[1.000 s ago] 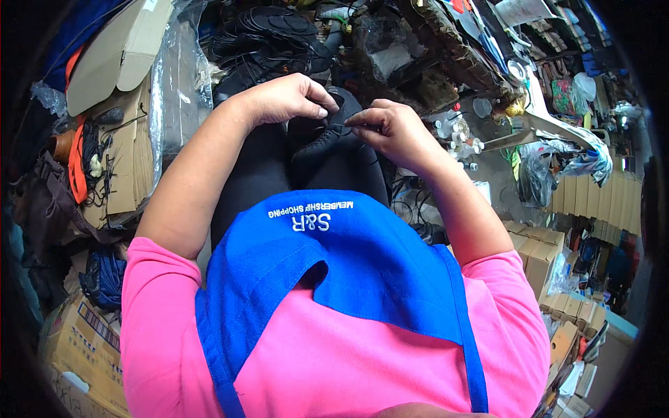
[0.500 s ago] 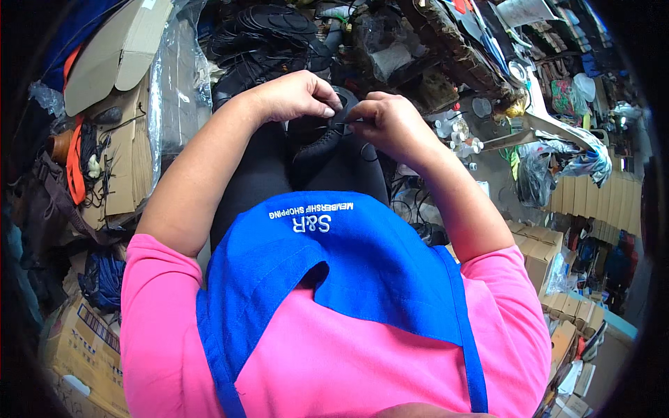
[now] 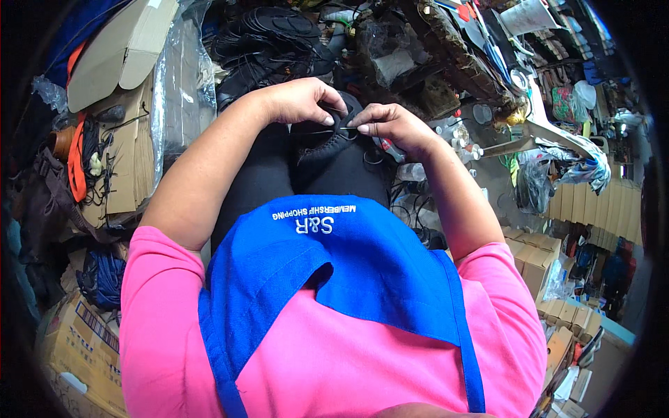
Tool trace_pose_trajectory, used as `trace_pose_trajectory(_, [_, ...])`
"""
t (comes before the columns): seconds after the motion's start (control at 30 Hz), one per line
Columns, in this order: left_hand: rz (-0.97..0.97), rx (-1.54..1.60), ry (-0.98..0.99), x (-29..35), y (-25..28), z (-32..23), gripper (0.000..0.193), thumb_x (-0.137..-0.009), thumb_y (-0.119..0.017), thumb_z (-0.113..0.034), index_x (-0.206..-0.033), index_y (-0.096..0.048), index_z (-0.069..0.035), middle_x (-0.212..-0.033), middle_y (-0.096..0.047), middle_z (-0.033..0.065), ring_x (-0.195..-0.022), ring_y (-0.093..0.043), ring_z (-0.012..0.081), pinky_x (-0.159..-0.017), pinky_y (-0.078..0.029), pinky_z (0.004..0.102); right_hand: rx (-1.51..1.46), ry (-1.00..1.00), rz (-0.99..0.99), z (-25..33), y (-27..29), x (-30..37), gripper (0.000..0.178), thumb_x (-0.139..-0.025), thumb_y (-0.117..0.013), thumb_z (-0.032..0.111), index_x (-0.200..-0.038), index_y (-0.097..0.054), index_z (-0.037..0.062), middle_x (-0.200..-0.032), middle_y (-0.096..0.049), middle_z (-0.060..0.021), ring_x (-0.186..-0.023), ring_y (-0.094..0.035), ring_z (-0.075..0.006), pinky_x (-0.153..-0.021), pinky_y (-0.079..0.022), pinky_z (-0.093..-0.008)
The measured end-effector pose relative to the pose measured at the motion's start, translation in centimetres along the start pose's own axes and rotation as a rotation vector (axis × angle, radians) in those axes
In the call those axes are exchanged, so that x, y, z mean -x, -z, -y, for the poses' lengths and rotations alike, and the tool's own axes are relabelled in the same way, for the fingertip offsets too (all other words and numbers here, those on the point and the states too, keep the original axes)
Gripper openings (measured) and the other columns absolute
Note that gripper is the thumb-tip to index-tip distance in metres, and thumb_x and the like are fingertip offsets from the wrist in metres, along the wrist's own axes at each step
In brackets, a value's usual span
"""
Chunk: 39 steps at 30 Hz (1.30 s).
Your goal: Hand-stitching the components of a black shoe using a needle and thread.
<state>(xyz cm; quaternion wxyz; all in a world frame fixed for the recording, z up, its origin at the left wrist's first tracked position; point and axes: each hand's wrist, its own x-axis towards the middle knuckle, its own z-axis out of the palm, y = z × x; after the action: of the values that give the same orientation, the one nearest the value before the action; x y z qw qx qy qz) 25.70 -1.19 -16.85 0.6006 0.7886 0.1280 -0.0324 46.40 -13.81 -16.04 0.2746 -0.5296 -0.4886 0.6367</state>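
Beyond the left hand (image 3: 306,104): dark heaped material (image 3: 268,42), its separate pieces hard to make out. Left of that hand: clear plastic sheeting (image 3: 178,104), flattened cardboard (image 3: 129,150) and an orange strap (image 3: 74,157). Beyond the right hand (image 3: 397,129): a rough-edged dark slab (image 3: 463,52). To its right: small clear bottles (image 3: 460,139), near; a dark plastic bag (image 3: 533,184), farther off. Nearer the body than both hands: a blue apron (image 3: 279,237). Nothing stood between the hands.

Obscured: the far left fingers, and part of the black stitched piece (image 3: 322,146), covered by the hands; its full shape could not be told.

Piece: lay below and between the hands, over the lap. Right thumb and forefinger pinched a thin light strand at its edge; left fingers bent against it, their grip unclear.
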Motion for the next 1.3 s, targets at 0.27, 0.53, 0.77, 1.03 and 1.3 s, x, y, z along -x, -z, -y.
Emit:
trace_pose_trajectory(0.27, [-0.338,-0.319,0.006,1.5,-0.4,-0.6,0.034,-0.076,-0.056,-0.001,-0.109,-0.062,-0.003,-0.100,-0.060,0.0122,-0.095,-0.058,0.0214,-0.086,-0.044,0.0319,0.502,0.268,-0.299,1.3,-3.7,0.7,0.017,-0.078,-0.070,0.011,-0.094,-0.068,0.0071,-0.082,-0.061,-0.0033,-0.078,-0.060,-0.0116,-0.071,-0.048,-0.0259])
trace_pose_trajectory(0.53, [-0.740,-0.374,-0.080,7.6,-5.7,-2.0,0.029,-0.073,-0.059,0.006,-0.098,-0.067,-0.005,-0.078,-0.051,0.0086,-0.072,-0.054,0.0210,-0.065,-0.045,0.0313,0.896,0.316,-0.403,0.4,-5.5,3.0,0.028,-0.077,-0.065,0.010,-0.104,-0.065,0.0147,-0.082,-0.053,-0.0101,-0.082,-0.055,-0.0285,-0.072,-0.043,-0.0393])
trace_pose_trajectory(0.77, [-0.881,-0.519,-0.058,7.2,-6.3,-1.0,0.021,-0.074,-0.065,0.000,-0.094,-0.070,-0.008,-0.074,-0.051,0.0060,-0.071,-0.052,0.0180,-0.064,-0.042,0.0264,0.635,0.234,-0.375,0.3,-4.9,2.6,0.028,-0.079,-0.063,0.011,-0.104,-0.068,0.0202,-0.082,-0.052,-0.0110,-0.078,-0.055,-0.0271,-0.068,-0.046,-0.0371])
trace_pose_trajectory(1.03, [-0.765,-0.247,-0.068,6.0,-5.7,0.6,0.023,-0.075,-0.066,-0.001,-0.094,-0.072,-0.013,-0.075,-0.047,0.0026,-0.069,-0.048,0.0142,-0.064,-0.041,0.0257,0.499,0.104,-0.176,1.1,-2.2,1.5,0.032,-0.080,-0.057,0.001,-0.105,-0.068,0.0169,-0.084,-0.052,-0.0046,-0.084,-0.053,-0.0170,-0.077,-0.043,-0.0277])
trace_pose_trajectory(1.3, [-0.749,-0.289,-0.062,5.9,-5.5,0.7,0.024,-0.074,-0.065,0.000,-0.094,-0.071,-0.013,-0.072,-0.042,0.0027,-0.066,-0.045,0.0146,-0.063,-0.040,0.0265,0.490,0.103,-0.144,1.6,-1.8,1.3,0.037,-0.076,-0.052,-0.004,-0.103,-0.069,0.0143,-0.082,-0.049,-0.0013,-0.083,-0.051,-0.0133,-0.078,-0.041,-0.0247])
